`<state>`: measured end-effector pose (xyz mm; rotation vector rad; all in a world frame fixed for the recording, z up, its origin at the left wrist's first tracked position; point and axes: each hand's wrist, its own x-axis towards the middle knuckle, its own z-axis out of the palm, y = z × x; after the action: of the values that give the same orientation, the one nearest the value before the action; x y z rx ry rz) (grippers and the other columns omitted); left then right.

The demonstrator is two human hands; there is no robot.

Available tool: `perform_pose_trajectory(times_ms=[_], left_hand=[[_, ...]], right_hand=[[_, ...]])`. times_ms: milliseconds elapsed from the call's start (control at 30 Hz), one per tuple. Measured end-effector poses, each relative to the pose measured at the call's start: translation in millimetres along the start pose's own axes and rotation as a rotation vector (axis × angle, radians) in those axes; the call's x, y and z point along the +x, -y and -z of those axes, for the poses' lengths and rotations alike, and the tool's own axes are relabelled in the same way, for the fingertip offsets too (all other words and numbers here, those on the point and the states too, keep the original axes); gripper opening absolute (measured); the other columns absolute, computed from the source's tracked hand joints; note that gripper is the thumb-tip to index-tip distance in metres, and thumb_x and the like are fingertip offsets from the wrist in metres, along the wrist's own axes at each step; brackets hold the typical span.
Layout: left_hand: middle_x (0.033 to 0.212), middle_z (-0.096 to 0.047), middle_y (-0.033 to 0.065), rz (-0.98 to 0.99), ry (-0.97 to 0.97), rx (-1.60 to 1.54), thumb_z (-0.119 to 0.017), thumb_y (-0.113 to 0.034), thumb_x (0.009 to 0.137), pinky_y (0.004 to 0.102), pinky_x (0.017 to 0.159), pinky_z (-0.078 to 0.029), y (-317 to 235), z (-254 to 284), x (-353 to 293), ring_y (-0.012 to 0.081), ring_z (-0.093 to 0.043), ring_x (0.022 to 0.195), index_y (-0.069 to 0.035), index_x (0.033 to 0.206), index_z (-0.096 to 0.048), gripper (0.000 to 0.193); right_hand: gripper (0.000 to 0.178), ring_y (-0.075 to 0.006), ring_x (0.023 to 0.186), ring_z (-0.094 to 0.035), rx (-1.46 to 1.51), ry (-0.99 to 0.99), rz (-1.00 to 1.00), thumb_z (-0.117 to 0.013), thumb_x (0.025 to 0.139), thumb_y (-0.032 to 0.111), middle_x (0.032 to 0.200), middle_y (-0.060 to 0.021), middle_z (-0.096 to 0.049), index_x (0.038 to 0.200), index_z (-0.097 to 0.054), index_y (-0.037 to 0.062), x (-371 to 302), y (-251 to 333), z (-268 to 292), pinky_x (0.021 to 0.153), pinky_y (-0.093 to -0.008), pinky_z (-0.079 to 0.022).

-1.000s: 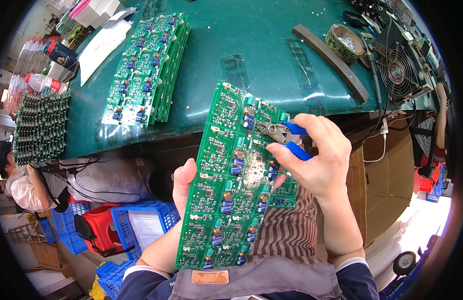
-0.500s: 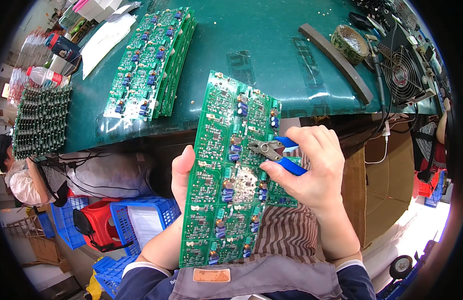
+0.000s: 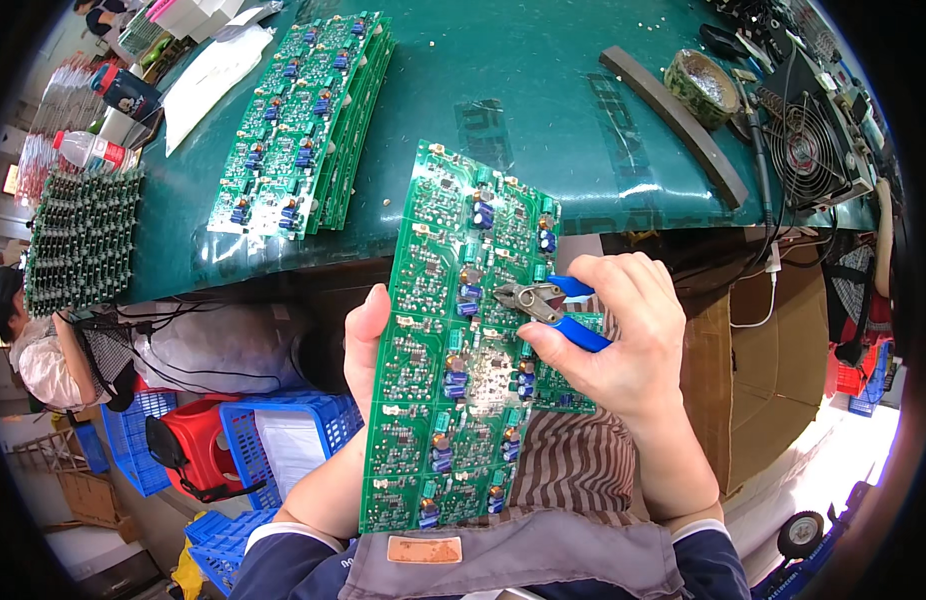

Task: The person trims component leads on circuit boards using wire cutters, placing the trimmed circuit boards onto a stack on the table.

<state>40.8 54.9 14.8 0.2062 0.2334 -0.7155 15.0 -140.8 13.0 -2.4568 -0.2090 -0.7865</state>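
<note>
My left hand (image 3: 367,340) grips a large green circuit board panel (image 3: 413,375) by its left edge, thumb showing and the other fingers hidden behind it. The panel stands tilted over my lap, covered with blue capacitors, coils and small chips. My right hand (image 3: 623,330) is closed round the blue handles of a pair of side cutters (image 3: 548,303). Their jaws lie over the panel's middle, beside a blue capacitor; whether they touch a part I cannot tell. Part of another green board (image 3: 565,392) shows behind the panel, above my striped apron.
On the green table (image 3: 483,60) lie a stack of board panels (image 3: 293,130), a row of upright boards (image 3: 83,240), a dark bar (image 3: 673,125), a round tin (image 3: 701,88) and a fan (image 3: 803,150). Blue crates (image 3: 283,440) stand at lower left; a cardboard box (image 3: 773,370) is at right.
The cutters and my right hand have shifted very slightly left over the panel. My left hand keeps its hold. A person has come into view at the far upper left.
</note>
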Motion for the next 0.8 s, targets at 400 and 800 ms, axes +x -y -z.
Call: perform_pose_trajectory(times_ms=[400,800], left_hand=[[0.123,-0.064,0.0226,-0.068,-0.035,0.082,-0.050,-0.055,0.095,0.0481,0.085,-0.060,0.7,-8.1,2.1,0.0328,-0.069,0.101,0.000,0.135,-0.053,0.068],[0.127,-0.062,0.0225,-0.047,-0.018,0.134,-0.049,-0.056,0.094,0.0481,0.088,-0.058,-0.7,-10.8,4.5,0.0325,-0.068,0.106,0.000,0.138,-0.049,0.071]], right_hand=[[0.049,-0.0230,0.069,-0.059,0.065,0.066,-0.078,-0.089,0.064,0.040,0.078,-0.0037,-0.062,0.093,-0.066,0.0076,-6.2,1.9,0.1,0.064,-0.0354,-0.044],[0.049,-0.0242,0.073,-0.059,0.050,0.029,-0.030,-0.089,0.064,0.037,0.081,-0.0049,-0.063,0.094,-0.066,0.0071,-2.0,2.5,-0.4,0.067,-0.0361,-0.045]])
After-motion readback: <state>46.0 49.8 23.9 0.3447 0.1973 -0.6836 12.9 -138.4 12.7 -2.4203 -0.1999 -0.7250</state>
